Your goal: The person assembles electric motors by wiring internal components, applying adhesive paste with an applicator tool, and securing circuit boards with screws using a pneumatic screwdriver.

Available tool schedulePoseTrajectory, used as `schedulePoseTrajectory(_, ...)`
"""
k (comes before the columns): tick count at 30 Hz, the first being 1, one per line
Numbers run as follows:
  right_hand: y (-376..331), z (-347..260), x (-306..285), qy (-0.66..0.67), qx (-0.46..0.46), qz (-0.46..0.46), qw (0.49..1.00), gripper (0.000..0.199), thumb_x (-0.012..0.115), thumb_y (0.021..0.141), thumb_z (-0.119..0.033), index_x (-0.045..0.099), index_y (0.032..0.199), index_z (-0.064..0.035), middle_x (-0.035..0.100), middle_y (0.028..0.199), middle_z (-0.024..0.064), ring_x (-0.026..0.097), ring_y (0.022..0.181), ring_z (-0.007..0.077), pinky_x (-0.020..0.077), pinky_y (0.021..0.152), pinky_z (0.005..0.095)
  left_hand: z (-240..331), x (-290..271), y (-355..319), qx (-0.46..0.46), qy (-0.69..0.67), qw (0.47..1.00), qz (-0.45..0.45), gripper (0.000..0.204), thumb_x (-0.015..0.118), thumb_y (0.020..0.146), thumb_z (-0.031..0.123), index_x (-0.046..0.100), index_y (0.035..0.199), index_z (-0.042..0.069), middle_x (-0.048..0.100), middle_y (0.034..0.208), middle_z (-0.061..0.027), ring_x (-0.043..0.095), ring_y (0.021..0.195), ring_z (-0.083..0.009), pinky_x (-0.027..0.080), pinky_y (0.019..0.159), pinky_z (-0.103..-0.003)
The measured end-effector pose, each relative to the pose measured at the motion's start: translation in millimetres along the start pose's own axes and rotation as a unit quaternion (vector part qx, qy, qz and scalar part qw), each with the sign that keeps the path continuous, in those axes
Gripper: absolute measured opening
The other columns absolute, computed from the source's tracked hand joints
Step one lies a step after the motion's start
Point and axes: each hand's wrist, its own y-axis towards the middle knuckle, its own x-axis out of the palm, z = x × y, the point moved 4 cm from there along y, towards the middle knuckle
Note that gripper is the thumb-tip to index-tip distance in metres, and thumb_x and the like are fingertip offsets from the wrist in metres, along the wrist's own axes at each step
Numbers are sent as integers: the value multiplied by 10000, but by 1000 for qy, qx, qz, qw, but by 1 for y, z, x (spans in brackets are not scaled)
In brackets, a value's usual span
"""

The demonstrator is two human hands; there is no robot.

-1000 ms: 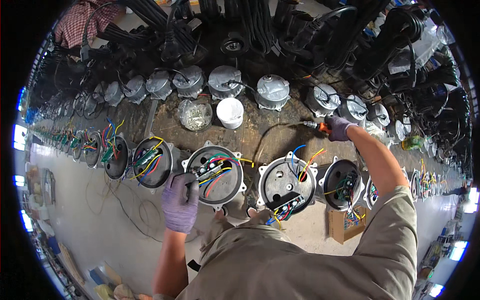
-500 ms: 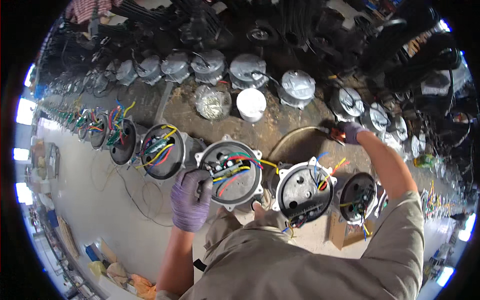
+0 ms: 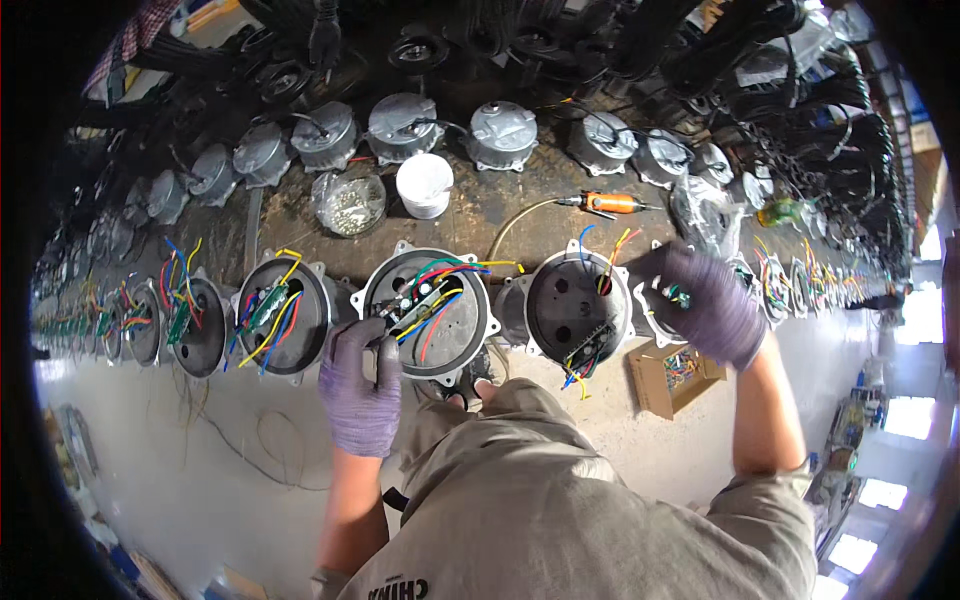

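Note:
My left hand (image 3: 362,392), in a purple glove, is at the left rim of a round metal housing (image 3: 455,345). Its fingers close on the near end of a circuit board (image 3: 425,308) lying tilted inside, with red, green, blue and yellow wires around it. My right hand (image 3: 712,312), gloved alike, hovers over a housing further right and hides much of it; motion smears its fingers. Between my hands a second housing (image 3: 562,310) stands open, with wires and a board at its lower edge. An orange power screwdriver (image 3: 612,203) with a hose lies on the bench behind it.
A white tub (image 3: 424,188) and a clear bag of small metal parts (image 3: 350,203) stand behind the housings. Capped grey housings (image 3: 503,135) line the bench further back, near bundles of black cable (image 3: 700,60). A cardboard box (image 3: 655,385) sits below at right.
My right hand has let go of the orange screwdriver, left it on the bench, and come nearer over the right-hand housing. My left hand stays at the same board. The view has shifted rightward.

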Motion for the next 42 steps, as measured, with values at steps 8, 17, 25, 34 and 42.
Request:
schedulePoseTrajectory(8, -88, -1, 71, 91, 187, 186, 960, 319, 702, 858, 65, 686, 1166, -19, 700, 1000, 128, 726, 870, 214, 604, 736, 316, -9, -9, -5, 5, -78, 997, -16, 257, 712, 898, 43, 656, 1148, 25, 676, 1041, -133, 666, 946, -277, 534, 864, -392)
schedulePoseTrajectory(17, -60, 2, 82, 119, 182, 150, 964, 402, 657, 881, 51, 649, 1267, -62, 652, 1088, 160, 694, 892, 299, 569, 757, 378, 46, -11, -23, 47, -92, 991, -84, 287, 765, 898, 142, 660, 1138, 25, 692, 1034, -134, 682, 932, -310, 544, 854, -401)
schedulePoseTrajectory(25, -47, 31, 82, 124, 48, 99, 986, 277, 615, 907, 27, 692, 1163, -47, 656, 1094, 217, 672, 998, 418, 553, 835, 472, 100, 91, -40, 36, -122, 962, -241, 531, 778, 909, 389, 612, 1287, 56, 671, 1060, -144, 680, 972, -297, 538, 875, -423)
schedulePoseTrajectory(34, -46, 54, 68, 262, -35, 11, 964, 145, 617, 975, -55, 614, 1109, 0, 637, 913, 128, 630, 812, 233, 519, 742, 375, 133, 100, -56, -101, -106, 986, -86, 181, 700, 981, 164, 705, 1113, 40, 717, 935, -157, 712, 796, -260, 562, 760, -370)
schedulePoseTrajectory(42, -46, 53, 36, 392, -29, -29, 919, 128, 619, 973, -61, 633, 1075, 15, 629, 938, 158, 651, 843, 291, 539, 793, 395, 164, 94, -43, -84, -122, 986, -77, 246, 665, 1013, 226, 683, 1111, 0, 699, 918, -95, 651, 833, -147, 532, 779, -316)
